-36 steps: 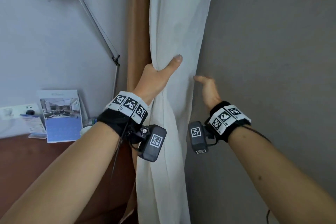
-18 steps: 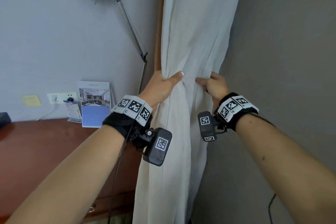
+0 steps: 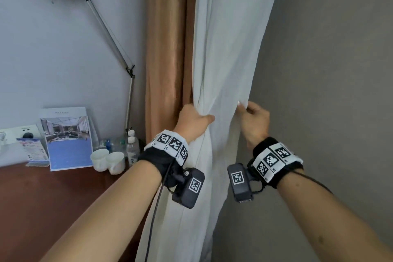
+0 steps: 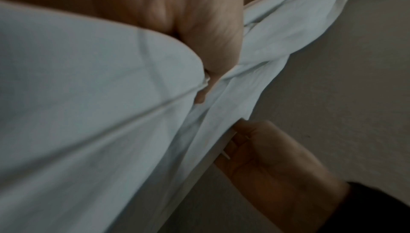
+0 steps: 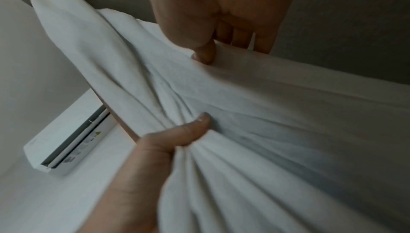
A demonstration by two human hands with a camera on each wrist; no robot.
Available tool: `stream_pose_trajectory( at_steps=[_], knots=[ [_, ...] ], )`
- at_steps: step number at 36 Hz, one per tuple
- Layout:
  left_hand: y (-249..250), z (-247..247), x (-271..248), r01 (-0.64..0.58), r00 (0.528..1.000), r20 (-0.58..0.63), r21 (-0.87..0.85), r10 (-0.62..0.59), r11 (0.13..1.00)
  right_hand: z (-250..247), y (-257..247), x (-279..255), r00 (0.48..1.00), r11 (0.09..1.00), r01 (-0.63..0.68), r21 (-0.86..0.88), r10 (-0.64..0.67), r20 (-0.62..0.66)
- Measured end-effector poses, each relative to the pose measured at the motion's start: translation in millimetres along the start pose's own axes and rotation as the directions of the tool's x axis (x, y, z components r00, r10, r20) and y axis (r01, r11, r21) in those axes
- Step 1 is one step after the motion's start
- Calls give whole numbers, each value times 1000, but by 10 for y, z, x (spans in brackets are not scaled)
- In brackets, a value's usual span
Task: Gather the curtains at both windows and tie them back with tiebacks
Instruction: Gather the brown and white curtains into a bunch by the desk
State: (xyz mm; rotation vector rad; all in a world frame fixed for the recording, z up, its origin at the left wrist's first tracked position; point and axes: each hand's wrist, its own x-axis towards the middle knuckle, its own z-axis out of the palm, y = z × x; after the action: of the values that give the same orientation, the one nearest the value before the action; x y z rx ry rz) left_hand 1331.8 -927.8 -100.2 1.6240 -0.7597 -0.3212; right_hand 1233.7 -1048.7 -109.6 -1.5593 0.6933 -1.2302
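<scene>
A white curtain [image 3: 225, 53] hangs in folds in front of a tan curtain [image 3: 168, 49]. My left hand [image 3: 194, 122] grips the bunched left side of the white curtain [image 5: 221, 114], thumb across the front. My right hand [image 3: 253, 119] pinches the white curtain's right edge [image 4: 221, 126] between thumb and fingers. In the right wrist view the right thumb [image 5: 205, 51] presses on the cloth while the left thumb [image 5: 188, 131] wraps the gathered folds. No tieback shows in any view.
A grey wall [image 3: 329, 70] lies right of the curtains. At left stands a dark wooden desk [image 3: 53, 198] with two white cups [image 3: 108, 161], water bottles [image 3: 133, 147], a brochure [image 3: 68, 138] and a lamp arm [image 3: 110, 36]. An air conditioner [image 5: 71, 138] hangs high up.
My right hand has shifted right along the white curtain and now pinches its right edge. The left hand keeps its grip on the gathered folds. The tan curtain shows again.
</scene>
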Motion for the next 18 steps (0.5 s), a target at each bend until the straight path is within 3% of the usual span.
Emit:
stream_pose_trajectory(
  at_steps=[3, 9, 15, 18],
  knots=[
    [-79, 88, 32, 14, 995, 102, -34, -10, 999, -44, -49, -75, 1000, 1000, 13, 15, -13, 19],
    [-138, 233, -18, 53, 954, 300, -195, 9, 979, 3, -191, -316, 980, 999, -42, 24, 37, 194],
    [-188, 251, 43, 17, 961, 276, -159, 27, 987, -55, -298, -272, 953, 1000, -18, 19, 11, 301],
    [-222, 212, 97, 14, 975, 224, -93, 7, 996, -69, -207, -203, 959, 992, -108, 60, 88, 270]
  ],
)
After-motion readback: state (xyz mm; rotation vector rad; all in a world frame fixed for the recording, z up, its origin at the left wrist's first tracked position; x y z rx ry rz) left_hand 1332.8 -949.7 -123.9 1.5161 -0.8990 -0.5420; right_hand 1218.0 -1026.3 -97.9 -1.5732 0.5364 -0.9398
